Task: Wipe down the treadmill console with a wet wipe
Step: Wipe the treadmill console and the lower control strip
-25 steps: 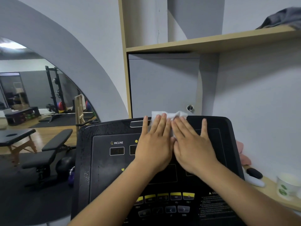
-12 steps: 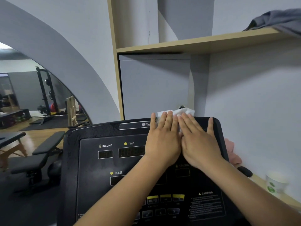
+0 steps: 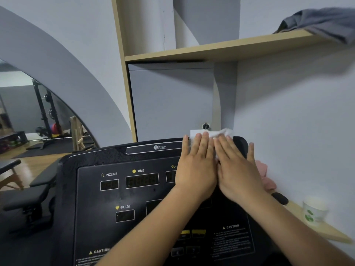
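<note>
Apparently midway, a wipe (image 3: 211,133) is pressed by flat left hand (image 3: 196,169) and right hand (image 3: 239,172) at the console (image 3: 119,196) top, buttons (image 3: 192,234) judged undone.

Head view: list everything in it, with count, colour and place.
treadmill console: one, black, centre foreground.
wet wipe: one, white, console's top right edge, under the fingertips.
shelf: one, light wood, upper wall.
grey cloth: one, on the shelf, top right.
cabinet door: one, grey, behind the console.
pink cloth: one, right of the console.
paper cup: one, white and green, on the wooden ledge, right.
weight rack: one, black, far left.
left hand: flat on the wipe.
right hand: flat on the wipe, beside the left.
</note>
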The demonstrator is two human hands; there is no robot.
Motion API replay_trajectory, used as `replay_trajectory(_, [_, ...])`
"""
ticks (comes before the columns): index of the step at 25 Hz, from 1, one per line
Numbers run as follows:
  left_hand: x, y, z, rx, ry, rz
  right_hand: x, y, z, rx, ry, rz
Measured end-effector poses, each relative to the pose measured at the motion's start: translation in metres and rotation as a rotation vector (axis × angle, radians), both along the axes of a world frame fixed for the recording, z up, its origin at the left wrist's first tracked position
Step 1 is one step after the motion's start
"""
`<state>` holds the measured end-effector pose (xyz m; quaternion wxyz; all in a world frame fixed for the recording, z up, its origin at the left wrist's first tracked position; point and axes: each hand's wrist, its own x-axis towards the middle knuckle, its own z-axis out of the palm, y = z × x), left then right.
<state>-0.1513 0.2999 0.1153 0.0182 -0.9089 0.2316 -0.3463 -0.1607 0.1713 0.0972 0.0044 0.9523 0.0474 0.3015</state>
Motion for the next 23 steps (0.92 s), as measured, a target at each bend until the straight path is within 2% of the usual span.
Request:
replay_trajectory(3, [-0.015, -0.001, -0.026, 0.112, -0.017, 0.004, -0.017, -0.007, -0.022, 0.004, 0.015, 0.005])
replay_trajectory(8, [0.004, -0.033, 0.008, -0.001, 0.015, -0.024, 0.002, -0.030, 0.010, 0.020, 0.019, -0.044])
replay_trajectory(14, [-0.010, -0.030, -0.024, 0.068, 0.043, -0.049, -0.017, -0.040, -0.017, 0.038, 0.061, -0.040])
replay_trajectory(19, [-0.003, -0.021, -0.004, -0.076, 0.055, -0.016, -0.004, -0.027, 0.004, 0.055, 0.023, 0.008])
replay_trajectory(23, [-0.022, 0.012, -0.031, -0.010, 0.056, 0.037, -0.016, 0.000, -0.019, -0.005, 0.017, 0.014])
